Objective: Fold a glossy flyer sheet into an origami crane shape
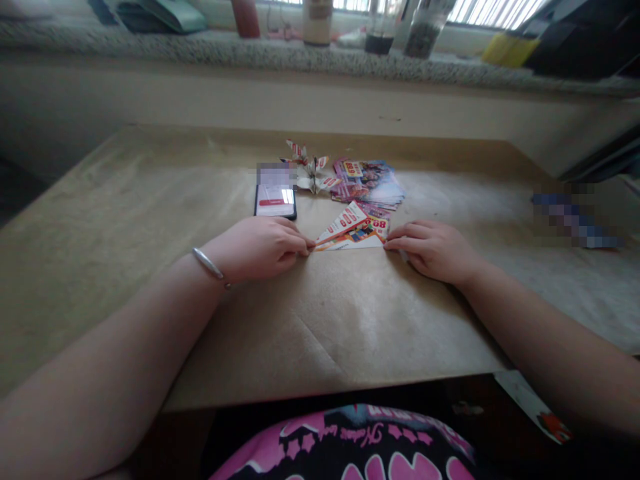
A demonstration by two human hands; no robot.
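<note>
Paper [340, 239], partly folded and brightly printed, lies on the table [320, 320] in front of the person, between both hands. Its near edge runs nearly straight from one hand to the other, and a white flap with red print slants up from the left tip to a raised point. The left hand [270, 248] rests at that left tip, its fingers drawn close together and their ends touching the paper; whether they pinch it or press it down, one cannot tell. The right hand [435, 252] is at the right corner, fingers bent and side by side with the tips on the paper, and here too a pinch cannot be told from a press. A silver bracelet [207, 263] circles the left wrist. Just beyond the left hand lies a phone [275, 200] with its screen lit. Beside it stand folded paper figures [313, 179] with pointed tips and red print, and right of these is a fanned pile of colourful leaflets [367, 183]. Bottles and jars, including a red container [245, 19], line the speckled windowsill [280, 52] behind the table.
</note>
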